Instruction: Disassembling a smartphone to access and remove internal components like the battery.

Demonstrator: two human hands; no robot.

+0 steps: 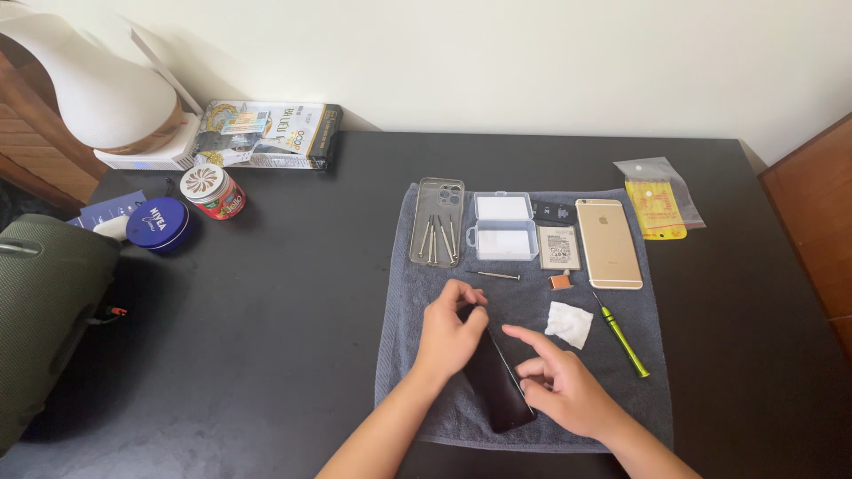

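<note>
From the head view, a grey towel [404, 355] lay spread on the black table [266, 310], likely so small parts would not roll or scratch. Near the towel's front edge, toward its middle, lay a dark phone [497, 390], tilted with its far end to the left. The left hand [448, 333] sat over that far end, fingers curled and pinched at the phone's top edge, seemingly steadying it; whether the tips gripped anything small could not be told. The right hand [559, 386] rested along the phone's right side, index finger stretched out and the rest loosely bent, touching its edge rather than closed around it. The phone looked slim, glossy and black, its face blank, much of it hidden by the hands. Along the towel's back edge things were lined up within reach: a clear case [437, 204] holding several thin screwdrivers [439, 239], a clear box [502, 228], a battery [559, 247], and a gold phone [609, 243] lying back up at the back right corner. One loose bit [497, 275] lay just in front of the box. A white wipe [569, 323] and a green screwdriver [623, 337] lay by the right edge, near the right hand.
</note>
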